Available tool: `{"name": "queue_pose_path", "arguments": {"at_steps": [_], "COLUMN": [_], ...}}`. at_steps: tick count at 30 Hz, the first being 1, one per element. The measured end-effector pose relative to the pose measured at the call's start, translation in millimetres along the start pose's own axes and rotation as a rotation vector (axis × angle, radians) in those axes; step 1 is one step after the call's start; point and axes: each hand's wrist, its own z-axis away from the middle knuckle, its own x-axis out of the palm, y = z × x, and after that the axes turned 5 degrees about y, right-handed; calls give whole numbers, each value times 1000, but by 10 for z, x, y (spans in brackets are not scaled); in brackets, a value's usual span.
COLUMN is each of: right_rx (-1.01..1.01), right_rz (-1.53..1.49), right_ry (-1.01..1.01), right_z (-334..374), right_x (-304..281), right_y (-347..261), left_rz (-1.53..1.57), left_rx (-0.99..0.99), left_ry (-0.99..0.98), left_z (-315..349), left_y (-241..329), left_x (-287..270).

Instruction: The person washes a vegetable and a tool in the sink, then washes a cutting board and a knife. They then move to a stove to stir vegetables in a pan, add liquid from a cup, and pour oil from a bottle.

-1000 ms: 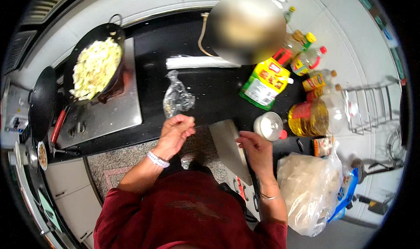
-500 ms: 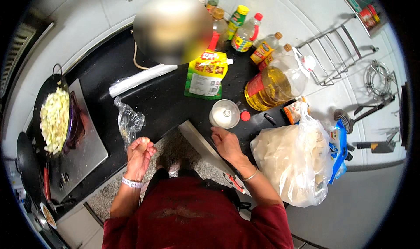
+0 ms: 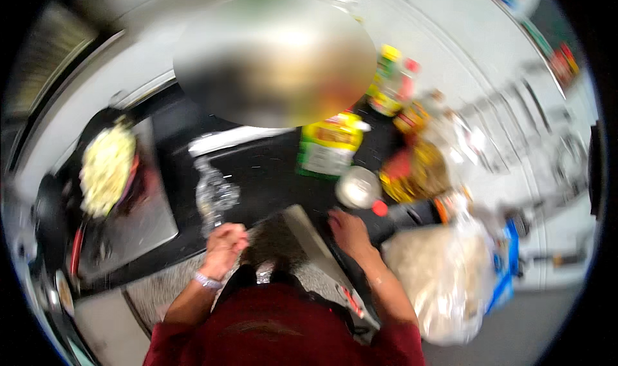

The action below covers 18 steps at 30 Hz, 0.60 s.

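Note:
Motion blurs the picture. My left hand is held at the counter's front edge, fingers curled together; whatever is between them, if anything, is too small to make out. Just beyond it lies a crumpled clear plastic bag. My right hand rests near the counter edge, fingers loosely apart, with nothing visible in it. Closest to it is a round clear jar with white contents, beside a small red cap. A yellow and green pouch stands behind the jar.
At left a wok full of chopped pale vegetables sits on the stove. An oil jug and sauce bottles stand right of the pouch. A large plastic bag bulges beside my right forearm. A long grey strip slants between my hands.
The whole view has shifted, so the counter and its things appear lower and farther right. My hands keep nearly the same places beside the plastic bag and the jar.

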Motion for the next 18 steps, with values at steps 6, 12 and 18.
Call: {"name": "queue_pose_path", "arguments": {"at_steps": [6,12,18], "right_rx": [-284,-449,-621], "right_rz": [-178,-202,-116], "right_ry": [-166,-313,-366], "right_z": [137,155,264], "right_x": [165,283,497], "right_y": [-382,-1028,-1651], "left_rz": [-1,47,232], "left_rx": [18,42,86], "left_ry": [53,176,208], "left_z": [319,701,996], "left_y": [-186,-335,-354], "left_x": [-299,-970,-1553]}}
